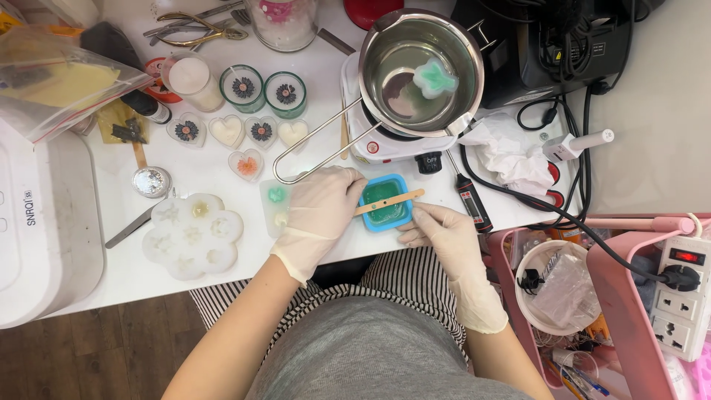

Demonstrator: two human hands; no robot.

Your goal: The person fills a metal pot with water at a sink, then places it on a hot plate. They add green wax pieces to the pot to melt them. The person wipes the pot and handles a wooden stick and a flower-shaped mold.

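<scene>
The white table [222, 167] carries the whole set-up; on it, towards the back, a small white hotplate [370, 141] bears a steel melting pot [418, 67] in which a pale green star-shaped piece [433, 76] lies in clear liquid, the pot's long wire handle [311, 141] reaching towards you. To your left a white flower-shaped mould [192, 235] rests flat, with small heart-shaped candles [226, 130] behind it. Directly before you sits the blue square mould [385, 204], filled with green wax, near the table's front edge. Your gloved left hand [322, 204] lies curled against the mould's left side, gripping the near end of the wooden stick [389, 201], which lies across the wax. Your gloved right hand [441, 230] rests at the mould's lower right corner, fingers loosely bent and steadying it, closed on nothing. To do this well, you likely keep the right hand pressing the mould flat so that it cannot slide, hold the stick low and level, and move it slowly, so that the wax is not slopped over the soft rim. Mind the pot handle just above your left knuckles.
</scene>
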